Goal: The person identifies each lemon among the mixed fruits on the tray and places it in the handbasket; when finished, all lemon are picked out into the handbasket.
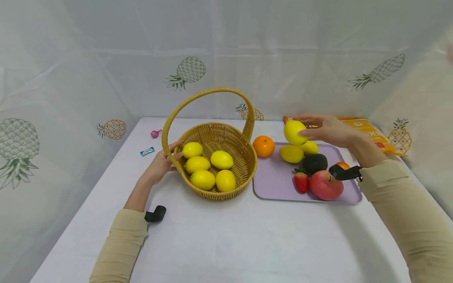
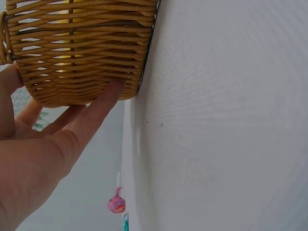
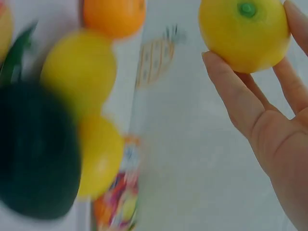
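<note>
My right hand (image 1: 327, 129) pinches a yellow lemon (image 1: 295, 132) between thumb and fingertips, raised above the back of a lilac tray (image 1: 276, 186). The right wrist view shows the green stem end of this lemon (image 3: 248, 33). At the left side of a wicker basket (image 1: 253, 167), my left hand (image 1: 159, 167) rests by the handle. Its fingers lie spread and nearly straight against the woven outer wall (image 2: 86, 53) in the left wrist view. Several lemons (image 1: 221, 160) lie inside the basket, mostly toward its left and front.
On the tray are two more yellow fruits (image 1: 291, 153), a dark green avocado (image 1: 315, 163), a strawberry (image 1: 301, 182) and a large pink fruit (image 1: 326, 185). An orange (image 1: 263, 146) sits between basket and tray. Orange packages (image 1: 371, 131) lie behind; a lollipop (image 1: 155, 134) lies back left.
</note>
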A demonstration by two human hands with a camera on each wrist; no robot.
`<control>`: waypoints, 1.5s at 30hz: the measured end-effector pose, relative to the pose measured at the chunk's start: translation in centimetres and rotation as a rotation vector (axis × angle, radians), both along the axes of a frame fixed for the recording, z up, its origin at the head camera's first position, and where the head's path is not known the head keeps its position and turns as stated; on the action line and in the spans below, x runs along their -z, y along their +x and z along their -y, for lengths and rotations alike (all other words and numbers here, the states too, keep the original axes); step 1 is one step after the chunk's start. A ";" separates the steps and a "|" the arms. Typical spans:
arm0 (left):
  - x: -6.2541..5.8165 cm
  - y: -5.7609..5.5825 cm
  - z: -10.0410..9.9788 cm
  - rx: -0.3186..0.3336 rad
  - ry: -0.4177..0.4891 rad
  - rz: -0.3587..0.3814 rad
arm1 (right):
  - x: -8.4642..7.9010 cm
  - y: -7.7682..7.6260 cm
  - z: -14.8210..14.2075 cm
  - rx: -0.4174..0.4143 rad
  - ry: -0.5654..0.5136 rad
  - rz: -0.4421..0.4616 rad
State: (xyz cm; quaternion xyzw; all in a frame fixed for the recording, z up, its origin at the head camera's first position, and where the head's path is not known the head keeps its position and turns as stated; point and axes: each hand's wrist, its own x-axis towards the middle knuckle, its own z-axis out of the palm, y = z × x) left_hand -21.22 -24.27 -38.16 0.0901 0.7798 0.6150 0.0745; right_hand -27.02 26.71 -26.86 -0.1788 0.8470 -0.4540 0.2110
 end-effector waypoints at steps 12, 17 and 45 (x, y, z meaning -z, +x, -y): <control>0.3 -0.1 0.2 0.003 0.006 0.001 | 0.7 -0.7 11.7 -0.294 0.001 -0.087; 0.3 -0.1 0.2 0.001 0.006 -0.003 | 1.6 -0.7 15.7 -0.347 -0.016 -0.086; 0.1 0.1 -0.1 -0.020 0.004 -0.003 | 6.4 -3.3 22.7 -0.184 -0.119 0.142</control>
